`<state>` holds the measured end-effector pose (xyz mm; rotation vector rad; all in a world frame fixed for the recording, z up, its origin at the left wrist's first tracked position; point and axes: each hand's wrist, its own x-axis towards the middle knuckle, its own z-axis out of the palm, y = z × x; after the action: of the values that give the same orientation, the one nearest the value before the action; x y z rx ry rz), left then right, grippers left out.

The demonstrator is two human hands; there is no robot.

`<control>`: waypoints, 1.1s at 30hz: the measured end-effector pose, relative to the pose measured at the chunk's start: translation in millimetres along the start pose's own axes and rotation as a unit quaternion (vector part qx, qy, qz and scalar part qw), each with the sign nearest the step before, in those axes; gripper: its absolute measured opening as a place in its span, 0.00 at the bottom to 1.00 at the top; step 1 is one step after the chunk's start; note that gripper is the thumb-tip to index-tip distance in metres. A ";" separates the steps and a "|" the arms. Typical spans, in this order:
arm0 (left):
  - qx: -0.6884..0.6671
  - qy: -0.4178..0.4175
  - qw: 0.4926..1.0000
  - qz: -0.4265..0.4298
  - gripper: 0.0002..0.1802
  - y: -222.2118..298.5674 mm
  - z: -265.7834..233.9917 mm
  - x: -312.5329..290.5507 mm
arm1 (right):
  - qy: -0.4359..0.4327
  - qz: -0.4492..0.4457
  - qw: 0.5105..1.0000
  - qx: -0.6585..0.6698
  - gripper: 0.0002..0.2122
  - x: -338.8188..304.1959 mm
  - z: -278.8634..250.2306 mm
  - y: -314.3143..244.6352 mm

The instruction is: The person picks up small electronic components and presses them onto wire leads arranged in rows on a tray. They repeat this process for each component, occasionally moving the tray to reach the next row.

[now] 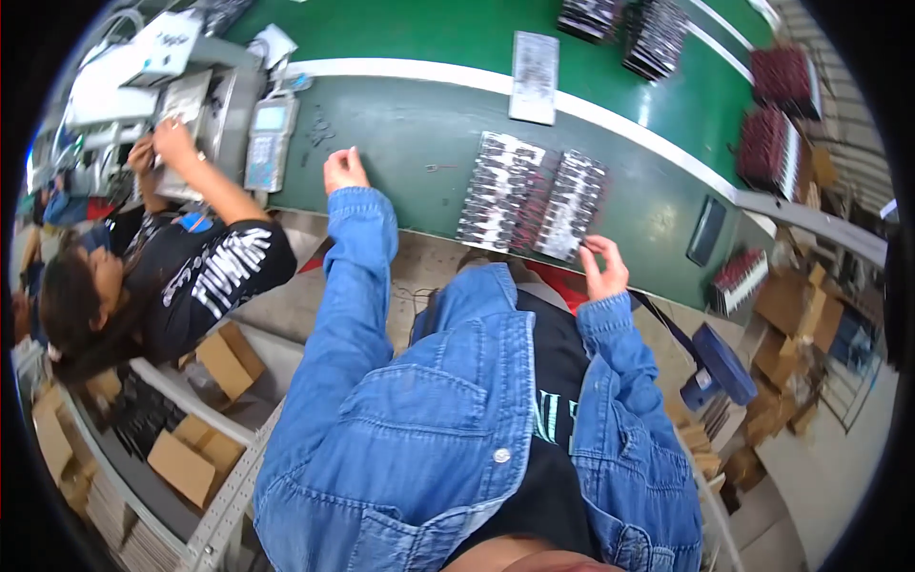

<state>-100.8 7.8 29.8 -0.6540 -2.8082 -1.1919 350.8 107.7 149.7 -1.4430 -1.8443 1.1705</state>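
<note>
My left hand point(346, 171) is over the dark green worktop, well left of the two part blocks. Its fingers are curled in, and what they hold, if anything, is too small to make out. My right hand point(605, 271) is at the near right corner of a block of silver and black parts with red wires point(572, 205). Its thumb and forefinger are apart, close to that corner; whether they touch it I cannot tell. A second, similar block point(496, 191) lies just left of it, with red wires between the two. A small metal piece point(440, 168) lies between my left hand and the blocks.
A flat grey plate point(534, 78) lies across the white line behind the blocks. Small dark bits point(322, 126) and a grey keypad device point(270, 138) lie left. A co-worker point(191, 257) works at the left. More part stacks point(656, 38) stand far back; a blue fan point(717, 367) is at right.
</note>
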 end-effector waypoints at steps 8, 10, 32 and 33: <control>0.022 0.070 0.995 -0.073 0.20 -18.1 1.6 6.2 | -0.032 -0.035 0.999 0.011 0.05 6.6 3.0 -16.9; 0.019 0.059 0.994 -0.089 0.20 -21.6 5.8 4.6 | -0.040 -0.010 0.998 0.041 0.06 3.8 -0.6 -7.1; -0.128 -0.246 0.954 0.113 0.12 147.7 -10.8 -86.2 | -0.116 0.001 0.975 0.190 0.05 36.3 18.7 -40.3; -0.171 -0.300 0.929 0.130 0.13 164.1 -12.7 -101.8 | -0.128 0.005 0.974 0.186 0.05 41.2 22.0 -49.4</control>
<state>53.5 63.3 132.6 -1.6075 -2.8050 -1.6710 295.8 136.9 177.1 -1.1323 -1.6597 1.6683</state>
